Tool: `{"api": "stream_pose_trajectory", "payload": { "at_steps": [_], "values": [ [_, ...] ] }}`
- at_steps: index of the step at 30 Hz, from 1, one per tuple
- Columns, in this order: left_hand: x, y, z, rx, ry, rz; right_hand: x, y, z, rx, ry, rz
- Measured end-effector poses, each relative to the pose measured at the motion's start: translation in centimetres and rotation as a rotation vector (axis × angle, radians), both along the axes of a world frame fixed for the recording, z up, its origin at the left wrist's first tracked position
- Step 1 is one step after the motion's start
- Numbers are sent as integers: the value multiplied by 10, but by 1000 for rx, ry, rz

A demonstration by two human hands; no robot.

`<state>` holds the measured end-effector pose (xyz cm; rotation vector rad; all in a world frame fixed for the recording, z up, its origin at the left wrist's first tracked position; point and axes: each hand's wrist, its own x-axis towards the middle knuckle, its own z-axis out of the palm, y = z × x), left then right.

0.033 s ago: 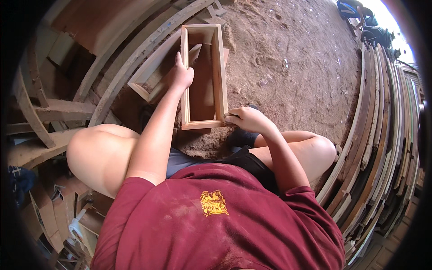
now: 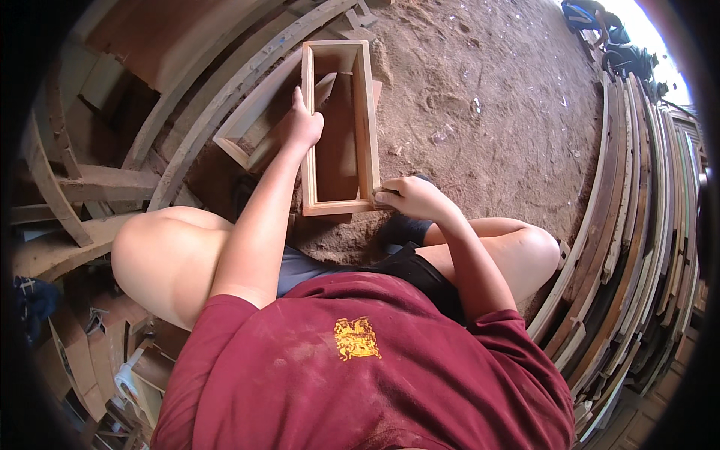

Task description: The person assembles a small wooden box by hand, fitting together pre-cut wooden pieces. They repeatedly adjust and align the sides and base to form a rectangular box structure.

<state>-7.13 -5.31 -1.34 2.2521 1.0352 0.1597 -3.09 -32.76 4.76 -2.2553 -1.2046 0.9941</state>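
Note:
In front of my crossed legs stands a long, narrow wooden box [image 2: 367, 127], its rectangular rim facing up. My left hand [image 2: 304, 126] grips the box's left long side, with the thumb lying along the rim and the other fingers hidden behind the wall. At the near right corner of the box, my right hand [image 2: 414, 199] has its fingers curled in a pinch against the outer edge. Something small and dark shows at those fingertips, too little of it to name. Inside the box, a reddish-brown surface and a pale strip of wood are visible.
Another wooden box [image 2: 238, 150] lies tilted just left of the first. Curved timber beams [image 2: 217, 101] run along the left. Stacked long planks [image 2: 622, 217] line the right side. Sandy ground [image 2: 480, 112] stretches ahead, and a person [image 2: 592, 16] is at the far right.

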Motion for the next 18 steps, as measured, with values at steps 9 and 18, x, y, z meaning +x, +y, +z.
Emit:
{"api": "stream_pose_trajectory", "payload": {
  "at_steps": [9,18],
  "values": [
    [-1,0,1,-30,-33,10,10,3,-14,159,344,-258],
    [1,1,-9,44,-51,-1,5,-1,-18,276,463,-134]
  ]
}}
